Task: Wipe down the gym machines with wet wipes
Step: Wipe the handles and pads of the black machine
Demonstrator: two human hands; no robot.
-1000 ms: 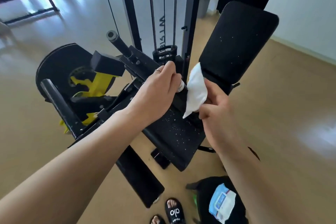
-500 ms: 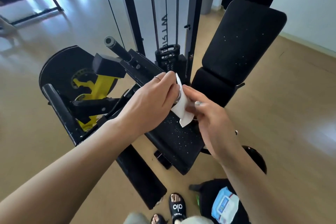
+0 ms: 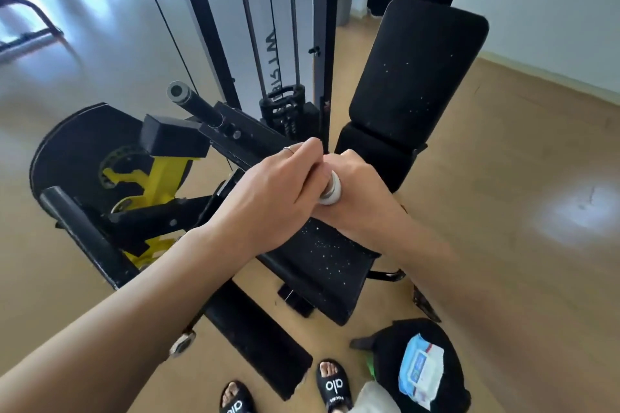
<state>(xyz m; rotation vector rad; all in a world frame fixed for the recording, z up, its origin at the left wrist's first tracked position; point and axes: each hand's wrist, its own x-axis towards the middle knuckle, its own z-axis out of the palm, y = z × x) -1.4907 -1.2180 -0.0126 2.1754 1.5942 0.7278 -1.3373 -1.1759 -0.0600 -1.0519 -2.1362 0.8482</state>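
Tan gym floor [image 3: 503,178]; wipes pack [image 3: 421,372] on black bag [image 3: 396,345]; hands [image 3: 322,184] clasped together, grasp unclear.

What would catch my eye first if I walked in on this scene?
Two bare hands meet mid-frame, the left hand over the right hand, with a small white bottle between them above the black seat. Left of them a yellow bracket stands out on the dark machine. A wipes pack lies on a black bag bottom right.
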